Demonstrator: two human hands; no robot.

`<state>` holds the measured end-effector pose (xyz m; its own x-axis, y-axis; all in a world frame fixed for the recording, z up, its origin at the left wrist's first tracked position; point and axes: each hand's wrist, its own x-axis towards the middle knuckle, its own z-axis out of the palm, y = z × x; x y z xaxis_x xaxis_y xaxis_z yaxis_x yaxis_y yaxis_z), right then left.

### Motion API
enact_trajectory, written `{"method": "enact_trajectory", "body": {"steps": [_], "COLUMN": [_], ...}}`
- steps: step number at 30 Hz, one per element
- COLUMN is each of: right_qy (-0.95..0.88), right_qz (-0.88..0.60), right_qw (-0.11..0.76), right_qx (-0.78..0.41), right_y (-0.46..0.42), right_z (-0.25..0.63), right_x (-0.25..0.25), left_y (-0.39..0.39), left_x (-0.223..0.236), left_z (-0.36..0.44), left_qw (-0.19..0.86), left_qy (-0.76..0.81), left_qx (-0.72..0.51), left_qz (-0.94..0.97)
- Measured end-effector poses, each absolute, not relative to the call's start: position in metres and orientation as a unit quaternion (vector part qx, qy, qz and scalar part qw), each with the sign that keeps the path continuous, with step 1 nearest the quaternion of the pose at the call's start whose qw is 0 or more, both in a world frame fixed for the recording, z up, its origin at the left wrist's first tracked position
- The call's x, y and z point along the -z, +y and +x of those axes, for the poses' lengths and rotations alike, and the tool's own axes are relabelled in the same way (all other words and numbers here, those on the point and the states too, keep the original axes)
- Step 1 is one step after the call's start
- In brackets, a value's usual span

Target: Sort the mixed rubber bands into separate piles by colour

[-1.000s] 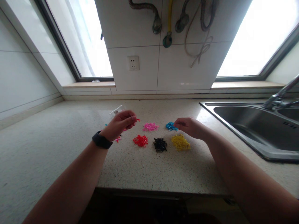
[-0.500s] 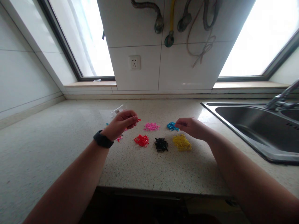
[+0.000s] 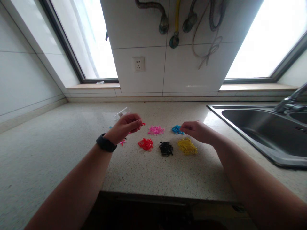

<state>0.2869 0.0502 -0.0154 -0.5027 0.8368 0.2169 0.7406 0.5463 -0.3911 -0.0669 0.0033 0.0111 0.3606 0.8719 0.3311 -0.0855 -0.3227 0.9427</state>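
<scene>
My left hand (image 3: 129,125) is closed in a pinch, with a small red rubber band (image 3: 143,124) poking out past its fingertips. It hovers above the counter over a mixed heap of coloured bits (image 3: 122,142), which it partly hides. At the blue pile of small bands (image 3: 177,129), my right hand (image 3: 193,128) has its fingers pressed together on the pile's right edge; what lies between them is hidden. Nearby are a pink pile (image 3: 156,130), a red pile (image 3: 145,144), a black pile (image 3: 166,148) and a yellow pile (image 3: 187,146).
Behind my left hand lies a clear plastic bag (image 3: 122,112). A steel sink (image 3: 244,134) with a faucet (image 3: 289,101) is set into the speckled counter (image 3: 144,175) on the right. Pipes and a socket (image 3: 139,64) are on the tiled wall.
The view has shifted slightly, so everything sits a little farther right. Both hands keep nearly the same place and pinch; the piles look unchanged.
</scene>
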Motion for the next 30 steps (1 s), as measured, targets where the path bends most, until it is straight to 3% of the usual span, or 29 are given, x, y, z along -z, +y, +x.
{"method": "enact_trajectory", "body": {"steps": [30], "right_qy": [-0.863], "right_qz": [-0.456], "right_qw": [0.186], "right_qx": [-0.118], "right_y": [0.0494], "right_z": [0.2856], "right_x": [0.0151], "left_y": [-0.0031], "left_x": [-0.0186], "left_z": [-0.0697], "left_qw": [0.481], "left_qy": [0.21], "left_qx": [-0.452], "left_qz": [0.721]}}
